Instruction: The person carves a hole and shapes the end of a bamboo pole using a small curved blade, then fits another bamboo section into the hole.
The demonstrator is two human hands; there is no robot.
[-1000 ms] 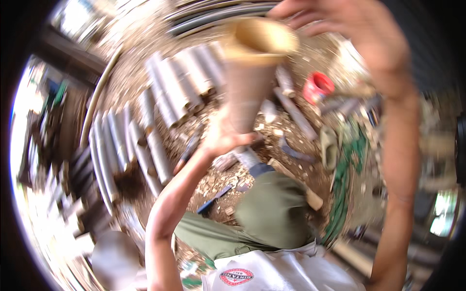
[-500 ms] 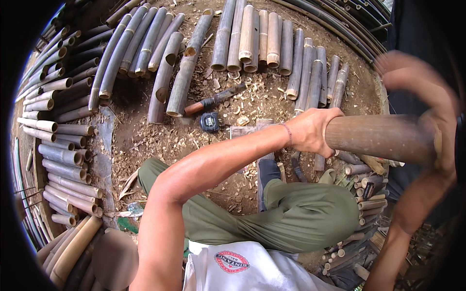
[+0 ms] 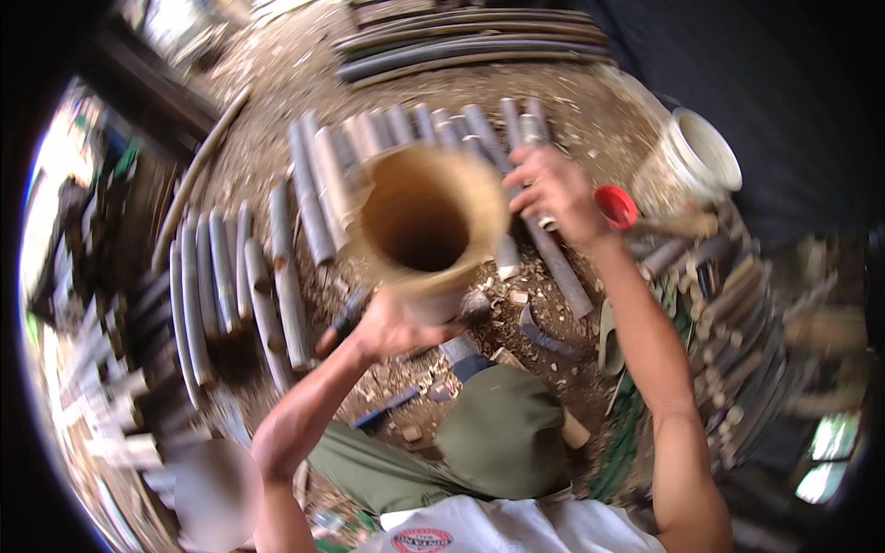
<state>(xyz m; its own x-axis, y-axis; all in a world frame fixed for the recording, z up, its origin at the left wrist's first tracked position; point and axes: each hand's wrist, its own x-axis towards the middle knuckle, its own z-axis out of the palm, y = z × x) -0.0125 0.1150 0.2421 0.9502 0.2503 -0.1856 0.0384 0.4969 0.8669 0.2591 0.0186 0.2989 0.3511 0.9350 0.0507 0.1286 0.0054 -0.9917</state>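
Observation:
A thick bamboo tube (image 3: 431, 275) points its hollow, pale-rimmed end up toward me, blurred by motion. Underneath, my left hand (image 3: 398, 324) is closed around its side. My right hand (image 3: 556, 194) is just right of the tube's rim, apart from it, fingers spread and somewhat smeared. On the ground below lie a wooden-handled tool (image 3: 343, 323), partly behind my left hand, and a curved dark blade (image 3: 544, 336). A dark, straight tool with a blue end (image 3: 389, 405) rests among wood chips near my legs.
Cut bamboo lengths (image 3: 205, 286) lie in an arc ahead and to the left. Several long poles (image 3: 470, 51) lie at the far side. A white bucket (image 3: 708, 152) and a red round container (image 3: 616, 207) stand at right, beyond a stack of bamboo pieces (image 3: 724, 369).
The bamboo tube has swung from lying sideways at right to upright in the middle, hollow end up. My right hand has come off its end, and the view has shifted.

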